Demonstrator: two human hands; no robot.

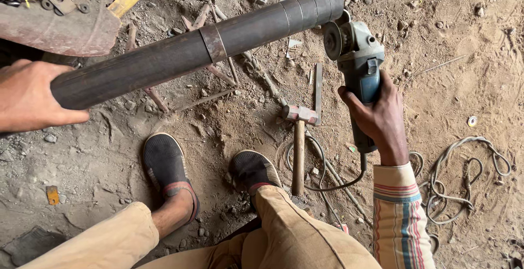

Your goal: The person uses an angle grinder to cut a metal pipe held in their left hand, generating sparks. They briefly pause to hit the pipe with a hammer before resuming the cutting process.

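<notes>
Your left hand [30, 97] is gripping the dark steel pipe [196, 48] at nine o'clock; your right hand [376, 119] is holding the angle grinder [357, 64] at its two-o'clock end. Keep both steady.

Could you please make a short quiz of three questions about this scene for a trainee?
1. True or false: the right hand holds the angle grinder.
2. What lies on the ground between the right shoe and the grinder's cable? A) hammer B) saw C) wrench
3. Fill in: the left hand steadies the near end of the dark metal ____.

Key: 1 true. 2 A, the hammer. 3 pipe.
</notes>
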